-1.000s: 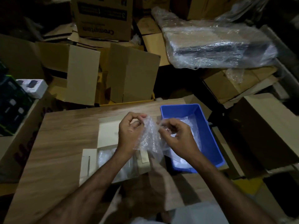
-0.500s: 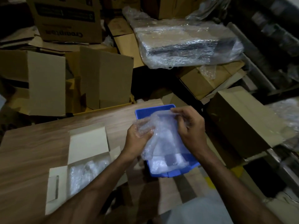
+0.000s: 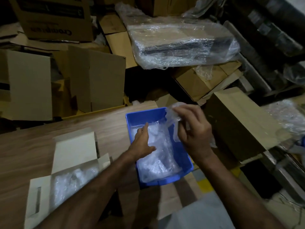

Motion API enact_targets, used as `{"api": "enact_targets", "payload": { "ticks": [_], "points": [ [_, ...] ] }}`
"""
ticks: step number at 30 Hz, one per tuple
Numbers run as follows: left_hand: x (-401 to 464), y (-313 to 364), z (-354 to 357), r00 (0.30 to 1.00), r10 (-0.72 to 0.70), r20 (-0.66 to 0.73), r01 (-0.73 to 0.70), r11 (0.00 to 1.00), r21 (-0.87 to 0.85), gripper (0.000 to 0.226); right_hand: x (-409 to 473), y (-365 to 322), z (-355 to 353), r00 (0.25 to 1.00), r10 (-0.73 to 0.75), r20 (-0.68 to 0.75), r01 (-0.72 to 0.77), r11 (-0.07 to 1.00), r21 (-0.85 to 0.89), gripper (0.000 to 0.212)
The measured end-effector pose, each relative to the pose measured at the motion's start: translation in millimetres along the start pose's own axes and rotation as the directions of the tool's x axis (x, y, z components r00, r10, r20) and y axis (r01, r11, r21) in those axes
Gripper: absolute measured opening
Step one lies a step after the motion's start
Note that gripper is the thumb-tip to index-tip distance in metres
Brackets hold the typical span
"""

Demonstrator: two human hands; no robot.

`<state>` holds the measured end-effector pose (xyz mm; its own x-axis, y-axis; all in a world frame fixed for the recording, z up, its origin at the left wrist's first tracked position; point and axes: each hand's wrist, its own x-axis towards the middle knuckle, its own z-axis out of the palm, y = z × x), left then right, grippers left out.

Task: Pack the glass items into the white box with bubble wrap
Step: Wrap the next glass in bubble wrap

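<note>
At the far left, the white box lies open on the table, its lid flap standing up at the back. Inside it there is already some bubble wrap; if a glass item is wrapped in there, I cannot tell, the light is too weak.

Next to the right comes the left hand. It reaches into the blue bin with the fingers nearly straight, the index finger pointing forward, and it rests on the wrap that fills the bin. It grips nothing that I can see.

Further right, the right hand is above the right wall of the bin. Its fingers are curled and pinch a loose sheet of wrap, which hangs from the fingertips down toward the bin. Glass under the wrap in the bin is not visible; everything there looks like 1 pale crumpled mass.

I judge that the step in hand is to fetch the next item from the bin: the right hand lifts the covering sheet aside and the left hand feels for what lies below. The next move probably needs the left hand to close gently around an item through the wrap, lift it over the bin wall and bring it left to the box. The grip must be soft, because the glass cannot be seen.
</note>
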<state>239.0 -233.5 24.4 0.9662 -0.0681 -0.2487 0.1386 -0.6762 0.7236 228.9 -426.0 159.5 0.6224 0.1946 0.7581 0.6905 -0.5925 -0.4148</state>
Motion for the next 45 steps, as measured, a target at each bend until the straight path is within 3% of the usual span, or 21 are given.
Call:
{"api": "enact_targets", "payload": {
  "ticks": [2,5,10,14,17,19,21,23,26,28,30,31,33,35,37,39,41,45],
  "points": [
    [-18,6,-25,0.994,0.062,-0.094,-0.062,0.998,0.000,0.124,-7,-5,13,0.996,-0.063,0.070,0.061,0.998,0.031,0.031],
    [-46,12,-59,0.909,0.239,-0.341,-0.277,0.959,-0.066,0.113,-13,-21,36,0.988,-0.100,0.121,0.090,0.992,0.092,0.035],
    [-71,8,-94,0.831,0.409,-0.376,-0.470,0.879,-0.084,0.073,-10,-67,65,0.974,-0.167,0.153,0.116,0.948,0.295,0.021],
    [-116,-11,-122,0.792,0.339,-0.508,-0.461,0.877,-0.135,0.036,-6,-95,79,0.976,-0.155,0.154,0.103,0.948,0.301,0.017],
    [-150,-36,-142,0.765,0.246,-0.595,-0.419,0.891,-0.171,0.033,-2,-114,90,0.978,-0.148,0.145,0.101,0.951,0.292,0.023],
    [-170,-47,-155,0.735,0.192,-0.651,-0.413,0.887,-0.204,0.036,2,-125,95,0.960,-0.163,0.228,0.106,0.964,0.243,0.039],
    [-185,-57,-163,0.697,0.165,-0.698,-0.409,0.891,-0.198,0.041,5,-131,102,0.888,-0.107,0.446,0.066,0.992,0.106,0.054],
    [-198,-67,-170,0.667,0.140,-0.731,-0.389,0.903,-0.182,0.054,6,-131,109,0.770,-0.020,0.638,0.012,1.000,0.017,0.051],
    [-212,-85,-180,0.669,0.118,-0.733,-0.356,0.918,-0.177,0.063,5,-127,114,0.684,-0.039,0.729,-0.101,0.984,0.148,0.021],
    [-220,-92,-188,0.718,0.093,-0.690,-0.329,0.919,-0.218,0.055,11,-128,114,0.608,-0.040,0.793,-0.262,0.933,0.247,0.018],
    [-228,-93,-195,0.776,0.050,-0.629,-0.301,0.906,-0.299,0.039,19,-135,116,0.545,0.050,0.837,-0.583,0.740,0.336,0.020],
    [-230,-93,-197,0.800,0.015,-0.599,-0.284,0.890,-0.356,0.033,19,-137,120,0.492,0.124,0.861,-0.760,0.544,0.356,0.018],
    [-232,-98,-194,0.837,-0.126,-0.533,-0.212,0.823,-0.528,0.021,13,-142,129,0.291,0.191,0.938,-0.956,0.022,0.292,0.020],
    [-233,-106,-188,0.841,-0.303,-0.448,-0.106,0.719,-0.687,0.017,-8,-149,140,0.167,0.135,0.977,-0.873,-0.440,0.210,0.034],
    [-234,-113,-179,0.797,-0.445,-0.410,-0.017,0.661,-0.750,0.018,-35,-160,146,0.145,0.112,0.983,-0.699,-0.692,0.182,0.056],
    [-237,-112,-172,0.725,-0.560,-0.401,0.031,0.608,-0.793,0.018,-60,-176,147,0.125,0.121,0.985,-0.576,-0.799,0.171,0.088],
    [-241,-113,-163,0.654,-0.643,-0.399,0.045,0.560,-0.827,0.021,-75,-191,148,0.093,0.105,0.990,-0.521,-0.842,0.138,0.109],
    [-250,-111,-146,0.541,-0.709,-0.451,0.036,0.556,-0.831,0.025,-79,-212,152,0.012,0.109,0.994,-0.619,-0.780,0.093,0.101]
  ]
}}
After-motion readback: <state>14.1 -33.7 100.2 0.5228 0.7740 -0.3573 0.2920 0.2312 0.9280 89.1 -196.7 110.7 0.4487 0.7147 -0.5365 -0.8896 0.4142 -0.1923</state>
